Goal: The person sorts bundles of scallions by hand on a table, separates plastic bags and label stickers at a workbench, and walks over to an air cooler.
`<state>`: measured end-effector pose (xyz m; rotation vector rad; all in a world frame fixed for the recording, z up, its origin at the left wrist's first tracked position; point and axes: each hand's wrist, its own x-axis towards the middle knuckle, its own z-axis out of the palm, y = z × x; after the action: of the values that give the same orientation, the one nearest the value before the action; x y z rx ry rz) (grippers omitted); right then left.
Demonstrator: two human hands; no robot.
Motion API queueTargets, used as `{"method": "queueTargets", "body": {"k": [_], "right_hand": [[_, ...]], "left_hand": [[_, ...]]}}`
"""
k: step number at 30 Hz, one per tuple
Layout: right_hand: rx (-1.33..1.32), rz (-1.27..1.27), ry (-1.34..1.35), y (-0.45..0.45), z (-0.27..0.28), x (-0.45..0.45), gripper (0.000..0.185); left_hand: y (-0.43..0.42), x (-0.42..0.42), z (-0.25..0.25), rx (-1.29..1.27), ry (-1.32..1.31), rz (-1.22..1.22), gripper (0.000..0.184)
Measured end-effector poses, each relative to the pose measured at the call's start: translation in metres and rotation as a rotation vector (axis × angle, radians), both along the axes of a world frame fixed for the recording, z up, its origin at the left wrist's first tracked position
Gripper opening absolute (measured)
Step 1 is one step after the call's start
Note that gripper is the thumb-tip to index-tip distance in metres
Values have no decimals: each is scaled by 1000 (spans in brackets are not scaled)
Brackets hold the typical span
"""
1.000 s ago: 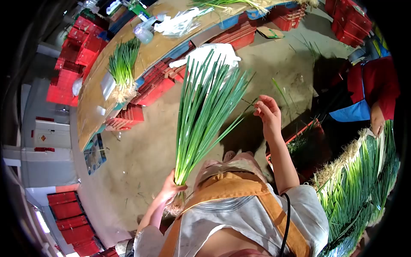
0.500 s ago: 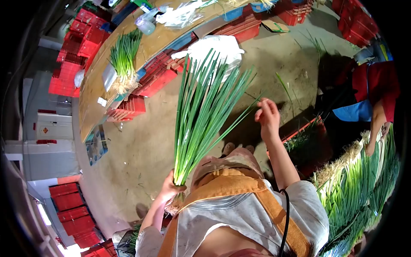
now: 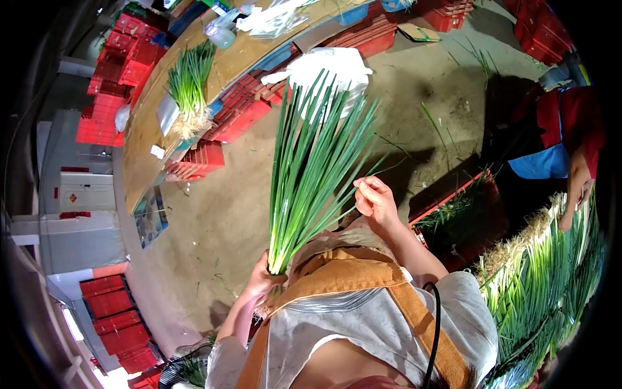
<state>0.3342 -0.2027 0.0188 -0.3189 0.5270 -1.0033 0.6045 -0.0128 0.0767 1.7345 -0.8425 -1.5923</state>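
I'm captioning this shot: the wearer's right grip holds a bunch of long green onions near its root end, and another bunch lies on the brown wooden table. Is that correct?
Not quite: the head view shows the left grip holding the bunch of long green onions near its root end. The other bunch does lie on the table.

The floor (image 3: 207, 253) is being lit unevenly, its middle being shown in warm brightness while its right side is being covered by deep shadows. The white plastic bag (image 3: 337, 67) is being washed out by glare, and a glowing strip light (image 3: 72, 324) is being caught at lower left. The bench (image 3: 146, 123) is being bent into a curve by the wide lens, and the corners are being blacked out. The green onions (image 3: 311, 168) at centre are being rendered fairly sharply.
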Motion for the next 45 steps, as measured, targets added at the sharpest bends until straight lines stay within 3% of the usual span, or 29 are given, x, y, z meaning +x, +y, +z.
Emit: {"method": "queueTargets", "body": {"k": [2, 6, 7, 9, 11, 13, 14, 18, 21, 27, 29, 31, 35, 36, 37, 38, 39, 45], "right_hand": [[-56, 13, 17, 0, 6, 2, 10], [100, -221, -5, -12, 7, 8, 11], [-20, -217, 52, -18, 10, -3, 26], [-284, -137, -227, -38, 6, -27, 51], [-263, -289, -71, -50, 34, -36, 69], [-313, -321, -88, -63, 30, -44, 72], [-358, -306, -133, -66, 33, -46, 68], [-284, -308, 106, -67, 42, -35, 49], [-263, -262, 76, -60, 32, -27, 44], [-297, -344, 113, -53, 17, -18, 42], [-294, -425, 186, -48, 17, -14, 45], [-281, -525, 153, -42, 17, -4, 50], [-304, -307, -25, -26, 14, 10, 52], [-313, -241, -21, -19, 12, 16, 51], [-322, -179, -16, -12, 10, 21, 50], [-229, -116, 236, -5, 9, 26, 46], [-299, -51, 326, 5, 6, 30, 46], [-483, 374, 358, 38, -6, 41, 39]], "left_hand": [[-2, -2, 2, -6, 12, 7, 63], [0, -1, 2, -12, 28, 21, 61], [1, -1, 1, -11, -4, 17, 61], [4, 1, 1, -7, -68, 11, 61], [6, 1, 1, -32, -103, -12, 60], [5, -1, 3, -60, -129, -18, 60], [4, -3, 4, -77, -138, -10, 60], [12, 6, -6, -132, -249, -68, 60], [9, 1, 1, -108, -289, -79, 62], [12, 7, -3, 58, 4, 87, 68], [10, 16, -11, 7, -54, 37, 69], [-10, 11, 6, -73, 137, 128, 68], [-39, 37, -20, -12, 187, 100, 49], [-45, 45, -32, -20, 345, 110, 38], [-52, 48, -29, 32, 400, 125, 39], [-56, 50, -34, 72, 430, 176, 41], [-60, 51, -38, 111, 460, 227, 43], [-80, 39, -40, 119, 571, 373, 43]]}}
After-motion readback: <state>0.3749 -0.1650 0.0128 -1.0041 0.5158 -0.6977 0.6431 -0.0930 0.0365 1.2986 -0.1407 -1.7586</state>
